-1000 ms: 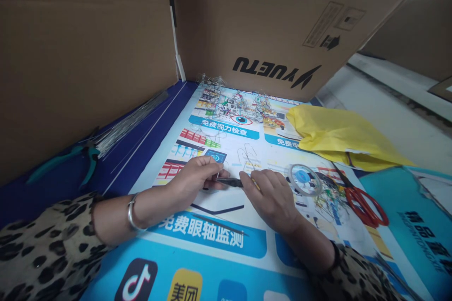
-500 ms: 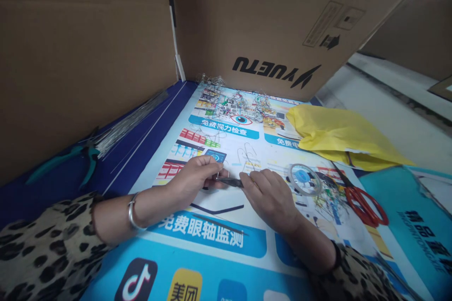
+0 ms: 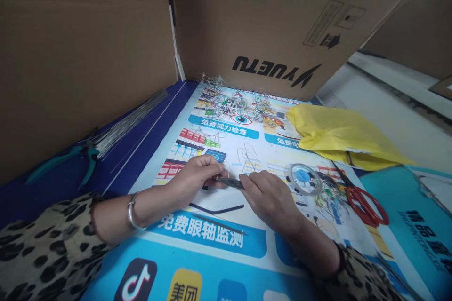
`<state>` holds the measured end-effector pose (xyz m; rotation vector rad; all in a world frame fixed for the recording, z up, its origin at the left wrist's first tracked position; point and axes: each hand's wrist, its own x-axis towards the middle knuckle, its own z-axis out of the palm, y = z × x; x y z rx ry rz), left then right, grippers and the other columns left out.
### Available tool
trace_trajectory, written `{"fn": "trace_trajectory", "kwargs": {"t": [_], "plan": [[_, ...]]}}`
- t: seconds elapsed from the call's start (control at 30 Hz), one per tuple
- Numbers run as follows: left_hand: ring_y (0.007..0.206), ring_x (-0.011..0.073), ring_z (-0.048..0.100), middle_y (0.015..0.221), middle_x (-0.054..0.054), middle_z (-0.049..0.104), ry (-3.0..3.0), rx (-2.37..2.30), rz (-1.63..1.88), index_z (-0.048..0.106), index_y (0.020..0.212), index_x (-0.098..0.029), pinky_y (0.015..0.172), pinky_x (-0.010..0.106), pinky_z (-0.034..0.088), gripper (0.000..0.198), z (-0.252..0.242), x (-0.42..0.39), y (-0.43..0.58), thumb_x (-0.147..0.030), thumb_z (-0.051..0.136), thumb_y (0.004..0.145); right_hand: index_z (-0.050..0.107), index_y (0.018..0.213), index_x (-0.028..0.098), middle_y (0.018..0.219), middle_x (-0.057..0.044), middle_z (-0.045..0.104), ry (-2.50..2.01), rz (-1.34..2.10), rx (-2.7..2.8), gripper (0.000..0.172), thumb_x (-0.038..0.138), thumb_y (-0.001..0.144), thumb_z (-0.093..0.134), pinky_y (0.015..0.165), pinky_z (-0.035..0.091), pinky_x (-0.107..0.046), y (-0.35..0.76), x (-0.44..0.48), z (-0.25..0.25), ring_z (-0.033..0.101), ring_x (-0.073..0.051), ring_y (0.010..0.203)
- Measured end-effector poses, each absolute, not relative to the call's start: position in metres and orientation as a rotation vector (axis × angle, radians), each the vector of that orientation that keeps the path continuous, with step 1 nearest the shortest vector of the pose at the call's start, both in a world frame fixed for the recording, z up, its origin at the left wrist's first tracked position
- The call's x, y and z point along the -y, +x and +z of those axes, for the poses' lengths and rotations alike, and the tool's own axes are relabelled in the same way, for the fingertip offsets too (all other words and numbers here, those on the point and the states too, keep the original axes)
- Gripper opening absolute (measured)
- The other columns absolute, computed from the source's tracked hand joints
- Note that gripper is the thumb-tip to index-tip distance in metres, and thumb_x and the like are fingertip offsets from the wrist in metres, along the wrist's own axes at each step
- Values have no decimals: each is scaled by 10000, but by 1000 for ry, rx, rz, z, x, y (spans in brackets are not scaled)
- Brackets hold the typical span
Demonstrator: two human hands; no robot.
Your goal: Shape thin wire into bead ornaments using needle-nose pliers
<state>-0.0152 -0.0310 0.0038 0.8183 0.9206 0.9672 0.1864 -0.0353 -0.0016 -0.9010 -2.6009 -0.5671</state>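
Two bare hands operate close together above a printed sheet (image 3: 197, 254). The right hand (image 3: 270, 197) is closed around dark-nosed pliers (image 3: 231, 182), with the nose directed toward the left fingertips. The left hand (image 3: 201, 174), thumb against fingers, appears to pinch a thin wire (image 3: 229, 167) at the plier tip; the exact contact is too small to confirm. Just beyond, bent wires (image 3: 248, 156) lie on the sheet. To the right of the right hand: a clear ring (image 3: 315, 191), a wire cluster with coloured pieces (image 3: 332, 203) and red-handled scissors (image 3: 367, 206). Farther right: a yellow bag (image 3: 342, 131) and a teal bag (image 3: 399, 197). At left: teal-handled pliers (image 3: 58, 162), adjoining a bundle of straight wires (image 3: 130, 122). At the far end, wire tangles (image 3: 235, 103) lie before an upright cardboard panel (image 3: 275, 14).
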Motion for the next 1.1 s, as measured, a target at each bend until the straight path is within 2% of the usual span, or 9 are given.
{"fn": "trace_trajectory", "kwargs": {"t": [0.63, 0.93, 1.1], "plan": [[525, 95, 550, 702, 34, 670, 931, -979, 936, 557, 624, -144, 500, 216, 377, 189, 7, 29, -16, -281, 632, 730, 588, 973, 151, 756, -41, 600, -979, -397, 2622, 190, 284, 862, 510, 619, 373, -272, 187, 37, -4, 521, -146, 701], [553, 100, 565, 699, 35, 667, 973, -958, 919, 559, 634, -142, 527, 218, 423, 176, 5, 26, -18, -264, 628, 740, 587, 874, 170, 721, -28, 595, -1044, -173, 2655, 154, 293, 871, 495, 614, 374, -247, 186, 39, 0, 539, -140, 703], [602, 110, 588, 714, 43, 666, 994, -960, 904, 570, 652, -135, 551, 217, 445, 174, 4, 25, -19, -269, 625, 748, 588, 888, 180, 746, -30, 612, -1130, -1, 2664, 172, 305, 883, 469, 641, 390, -232, 186, 39, 2, 567, -138, 742]]}}
